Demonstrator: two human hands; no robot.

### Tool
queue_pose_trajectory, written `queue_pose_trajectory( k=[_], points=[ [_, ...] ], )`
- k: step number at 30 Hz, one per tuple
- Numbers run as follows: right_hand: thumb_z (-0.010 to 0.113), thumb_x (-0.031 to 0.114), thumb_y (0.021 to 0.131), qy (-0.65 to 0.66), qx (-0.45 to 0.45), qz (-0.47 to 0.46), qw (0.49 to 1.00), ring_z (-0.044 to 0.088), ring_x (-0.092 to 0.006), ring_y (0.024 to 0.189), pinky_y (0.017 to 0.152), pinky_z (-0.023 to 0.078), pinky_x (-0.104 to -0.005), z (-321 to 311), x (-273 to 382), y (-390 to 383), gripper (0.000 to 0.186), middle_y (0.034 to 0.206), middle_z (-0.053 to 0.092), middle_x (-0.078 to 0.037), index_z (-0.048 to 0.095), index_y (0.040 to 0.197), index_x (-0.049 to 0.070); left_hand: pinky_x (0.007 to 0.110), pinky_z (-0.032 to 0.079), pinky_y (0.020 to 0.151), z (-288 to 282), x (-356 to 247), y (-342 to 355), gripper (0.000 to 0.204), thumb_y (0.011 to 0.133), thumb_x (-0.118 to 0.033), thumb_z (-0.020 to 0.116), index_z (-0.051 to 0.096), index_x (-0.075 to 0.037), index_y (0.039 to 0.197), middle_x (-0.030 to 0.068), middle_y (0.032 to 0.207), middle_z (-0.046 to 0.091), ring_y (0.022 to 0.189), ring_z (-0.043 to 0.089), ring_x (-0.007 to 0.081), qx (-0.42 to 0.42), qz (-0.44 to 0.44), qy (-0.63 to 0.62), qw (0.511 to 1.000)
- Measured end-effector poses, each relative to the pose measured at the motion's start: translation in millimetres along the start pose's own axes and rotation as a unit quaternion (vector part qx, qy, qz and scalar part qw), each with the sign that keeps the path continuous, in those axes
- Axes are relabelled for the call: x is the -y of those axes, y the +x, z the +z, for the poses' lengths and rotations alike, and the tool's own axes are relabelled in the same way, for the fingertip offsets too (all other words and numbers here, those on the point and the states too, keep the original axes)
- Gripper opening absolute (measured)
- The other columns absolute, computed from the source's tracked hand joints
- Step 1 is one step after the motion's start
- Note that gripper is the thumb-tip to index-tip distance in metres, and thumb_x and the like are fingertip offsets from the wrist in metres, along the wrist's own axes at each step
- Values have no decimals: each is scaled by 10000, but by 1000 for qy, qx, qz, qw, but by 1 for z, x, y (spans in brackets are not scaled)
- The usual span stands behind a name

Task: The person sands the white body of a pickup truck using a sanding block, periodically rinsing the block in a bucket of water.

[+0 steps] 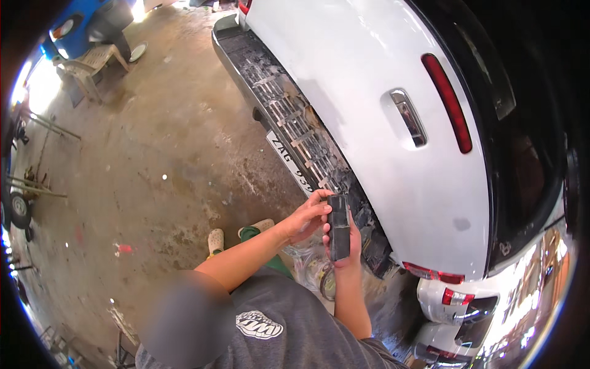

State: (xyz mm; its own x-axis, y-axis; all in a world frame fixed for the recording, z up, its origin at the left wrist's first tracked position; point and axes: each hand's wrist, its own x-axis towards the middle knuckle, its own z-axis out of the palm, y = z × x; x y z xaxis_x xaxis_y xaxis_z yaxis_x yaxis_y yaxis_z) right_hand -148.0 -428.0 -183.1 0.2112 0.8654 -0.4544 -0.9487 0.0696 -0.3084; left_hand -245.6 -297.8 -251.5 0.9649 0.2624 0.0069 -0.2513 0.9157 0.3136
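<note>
At the far left edge of the floor, a wheel lies near some long rods, and toward the upper left corner a pale plastic chair stands beside a blue vehicle. The concrete floor is stained and wet in patches, with a small red mark near its middle. Lower down, two feet in light sandals rest on the floor, just left of the hands. The left hand comes in with its fingers curled, thumb and fingertips pinching the top end of a dark block, which stands upright between both hands. The right hand is behind and below the block, fingers wrapped round its lower part and palm against its back. The block is held just in front of the lower edge of the car's stripped rear, where a dark bare bumper frame shows, close to the number plate. Below the hands lies what may be a coil of clear hose, though it is hard to make out. To the right rises the white tailgate with its chrome handle and red lamp strip.
</note>
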Motion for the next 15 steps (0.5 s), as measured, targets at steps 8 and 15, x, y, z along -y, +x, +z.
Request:
queue_pose_trajectory(
  k=[8, 15],
  points=[
    [595, 357, 988, -729, -121, 13, 673, 545, -422, 1308, 1094, 430, -524, -136, 104, -55, 465, 1379, 600, -241, 636, 1317, 32, 372, 477, 855, -66, -7, 142, 506, 988, -331, 659, 422, -118, 1381, 51, 1175, 606, 1069, 604, 154, -245, 57, 49, 967],
    [598, 53, 960, -941, -17, -274, 198, 570, -374, 1285, 1097, 429, -495, 121, 262, -72, 330, 1352, 624, -184, 650, 1283, 10, 359, 427, 1026, -92, 10, 276, 604, 1017, -340, 598, 368, -26, 1479, 141, 1353, 517, 1184, 543, 248, -411, 187, 89, 888]
  ],
)
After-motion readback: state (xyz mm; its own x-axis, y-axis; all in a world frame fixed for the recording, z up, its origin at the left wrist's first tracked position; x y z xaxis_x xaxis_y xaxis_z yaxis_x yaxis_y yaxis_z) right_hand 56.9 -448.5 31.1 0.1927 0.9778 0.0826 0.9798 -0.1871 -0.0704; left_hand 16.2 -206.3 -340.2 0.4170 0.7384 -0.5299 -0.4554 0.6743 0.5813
